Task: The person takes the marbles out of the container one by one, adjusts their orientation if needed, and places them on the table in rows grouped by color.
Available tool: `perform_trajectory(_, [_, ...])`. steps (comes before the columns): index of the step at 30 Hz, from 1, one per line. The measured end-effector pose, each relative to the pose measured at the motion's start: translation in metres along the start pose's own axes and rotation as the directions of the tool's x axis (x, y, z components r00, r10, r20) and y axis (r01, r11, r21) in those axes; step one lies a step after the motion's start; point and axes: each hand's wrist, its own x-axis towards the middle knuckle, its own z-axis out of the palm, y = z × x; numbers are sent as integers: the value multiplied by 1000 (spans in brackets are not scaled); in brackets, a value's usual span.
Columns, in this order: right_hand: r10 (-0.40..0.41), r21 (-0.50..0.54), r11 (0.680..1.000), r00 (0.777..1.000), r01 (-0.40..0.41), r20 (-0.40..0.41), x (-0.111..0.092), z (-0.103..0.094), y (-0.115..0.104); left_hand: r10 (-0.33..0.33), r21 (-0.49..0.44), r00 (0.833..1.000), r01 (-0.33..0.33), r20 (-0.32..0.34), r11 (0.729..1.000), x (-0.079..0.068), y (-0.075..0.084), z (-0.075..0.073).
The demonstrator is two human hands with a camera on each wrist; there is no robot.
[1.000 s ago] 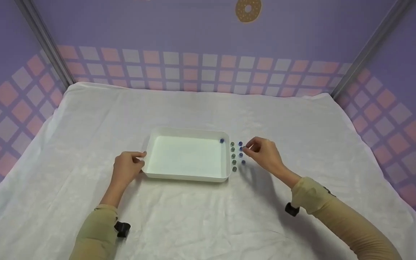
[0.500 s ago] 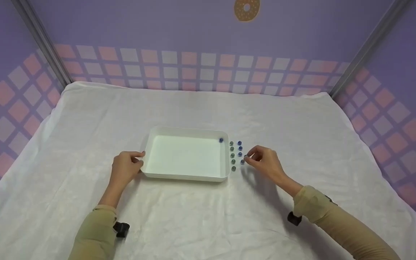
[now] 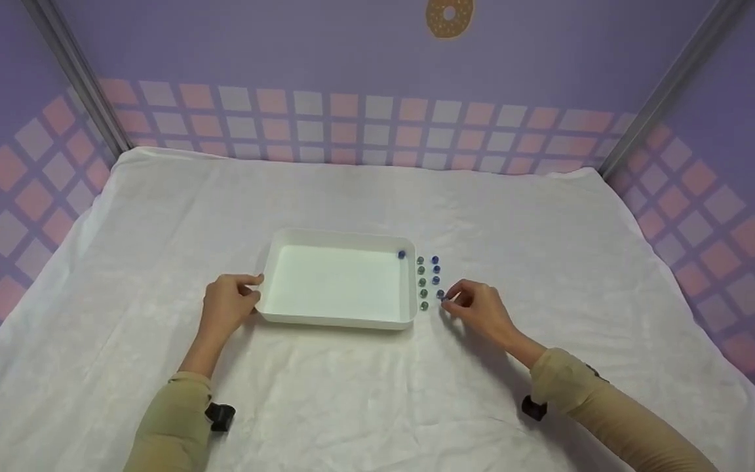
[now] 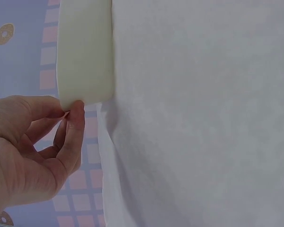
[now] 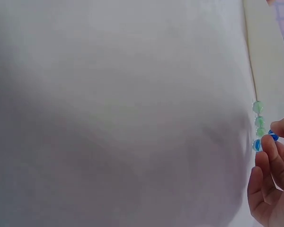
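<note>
A white rectangular tray (image 3: 338, 322) lies on the cloth with one blue marble (image 3: 402, 254) in its far right corner. My left hand (image 3: 228, 300) pinches the tray's left edge between thumb and fingers; the left wrist view shows this grip at the tray's corner (image 4: 85, 56). Right of the tray runs a column of several green marbles (image 3: 423, 282), with a column of several blue marbles (image 3: 436, 269) beside it. My right hand (image 3: 482, 309) pinches another blue marble (image 5: 273, 135) between thumb and index finger, at the near end of the blue column.
A wrinkled white cloth (image 3: 325, 393) covers the table. Purple walls with pink and white squares (image 3: 345, 128) stand behind and at both sides. Grey posts (image 3: 672, 85) rise at the back corners.
My right hand has moved toward me along the blue column, carrying a blue marble from near its far end to its near end. My left hand and the tray have stayed put.
</note>
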Motion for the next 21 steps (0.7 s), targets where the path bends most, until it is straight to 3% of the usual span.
perform_trajectory(21, [25, -53, 998, 1000, -25, 3, -3, 8, 3, -12, 20, 1000, 12, -3, 1000, 1, -1, 2])
